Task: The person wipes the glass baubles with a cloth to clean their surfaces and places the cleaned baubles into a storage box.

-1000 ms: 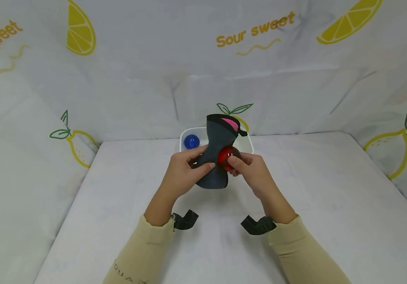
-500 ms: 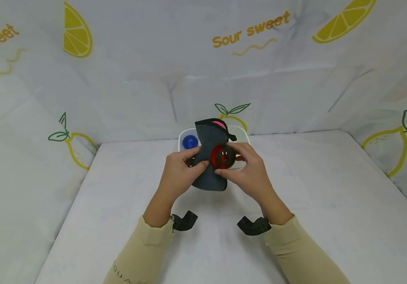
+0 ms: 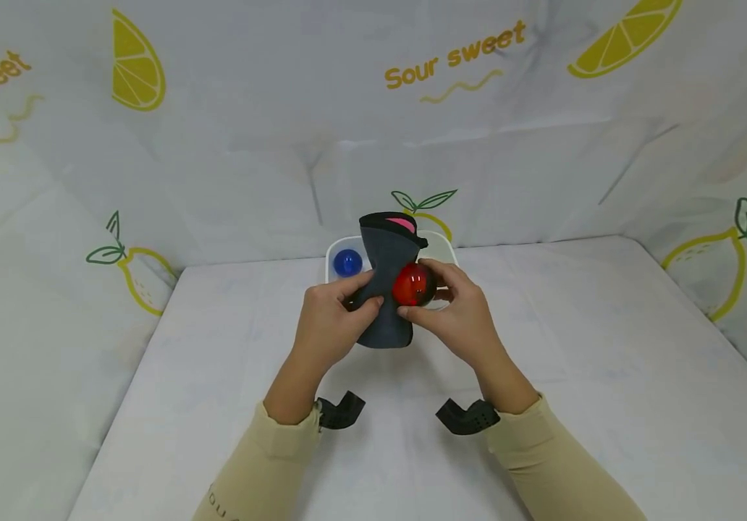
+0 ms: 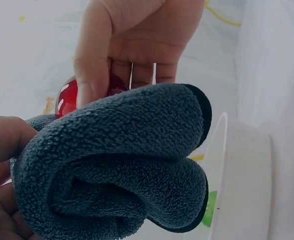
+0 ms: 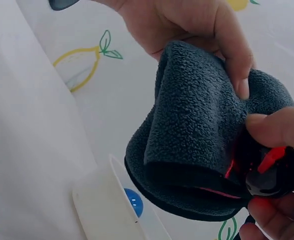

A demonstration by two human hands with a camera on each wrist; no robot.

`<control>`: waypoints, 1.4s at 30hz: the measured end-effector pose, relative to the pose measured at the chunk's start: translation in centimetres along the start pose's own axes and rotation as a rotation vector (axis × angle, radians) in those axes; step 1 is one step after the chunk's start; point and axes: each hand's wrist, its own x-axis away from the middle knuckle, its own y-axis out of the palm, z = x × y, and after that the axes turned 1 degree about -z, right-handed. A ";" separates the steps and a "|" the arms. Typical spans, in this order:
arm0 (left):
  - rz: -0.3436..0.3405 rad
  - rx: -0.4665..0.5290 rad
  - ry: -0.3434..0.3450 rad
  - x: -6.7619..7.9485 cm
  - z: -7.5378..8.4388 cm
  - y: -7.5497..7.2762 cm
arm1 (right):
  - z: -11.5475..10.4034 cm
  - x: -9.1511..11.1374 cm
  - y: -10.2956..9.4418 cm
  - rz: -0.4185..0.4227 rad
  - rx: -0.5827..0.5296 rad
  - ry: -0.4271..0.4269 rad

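My left hand [image 3: 331, 315] grips a folded dark grey-blue terry cloth [image 3: 386, 289] with black edging, thumb on its near face. A bit of pink shows inside its upper end. My right hand [image 3: 458, 311] holds a glossy red-and-black ball [image 3: 412, 284] against the cloth's right side, thumb below and fingers above it. In the left wrist view the cloth's thick rolled folds [image 4: 111, 120] hide part of the ball. From the right wrist view, the right thumb [image 5: 277, 127] lies on top of the ball, whose dark side shows there.
Behind the cloth, by the back wall, stands a white tub [image 3: 329, 269] with a blue ball [image 3: 348, 263] in it. Something green [image 4: 210, 207] shows by the tub in the left wrist view. A white sheet [image 3: 575, 347] covers the table.
The right hand has shifted its grip and turned the ball: its dark side faced up half a second ago, its red side now. The cloth has moved slightly left from a second ago.
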 end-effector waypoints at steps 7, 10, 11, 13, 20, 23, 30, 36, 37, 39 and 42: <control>-0.019 -0.017 -0.012 0.1 0.0 0.0 | -0.4 0.1 -0.4 -0.052 -0.080 0.066; -0.020 -0.011 -0.013 0.0 0.0 0.0 | -0.3 0.1 -0.5 -0.057 -0.122 0.109; -0.022 -0.010 -0.015 0.0 0.0 0.0 | -0.3 0.1 -0.6 -0.051 -0.138 0.120; -0.026 -0.021 -0.012 0.0 0.0 0.1 | -0.1 0.0 -0.6 -0.030 -0.175 0.122; 0.014 -0.095 0.046 0.0 0.2 0.6 | 0.4 -0.1 -0.2 0.016 -0.132 0.015; 0.042 -0.121 0.077 0.1 0.2 0.7 | 0.4 -0.1 -0.1 0.023 -0.093 0.039; 0.060 -0.169 0.139 0.3 0.3 1.0 | 0.2 -0.2 -0.2 0.038 -0.033 0.127; 0.068 -0.192 0.152 0.3 0.3 1.1 | 0.3 -0.1 -0.2 0.004 0.030 0.109; 0.066 -0.196 0.147 0.3 0.3 1.1 | 0.3 -0.1 -0.2 0.003 0.041 0.105; 0.058 -0.197 0.135 0.3 0.5 1.1 | 0.2 -0.1 -0.1 0.011 0.062 0.089; 0.047 -0.187 0.111 0.4 0.6 1.2 | 0.2 0.0 0.0 0.048 0.089 0.039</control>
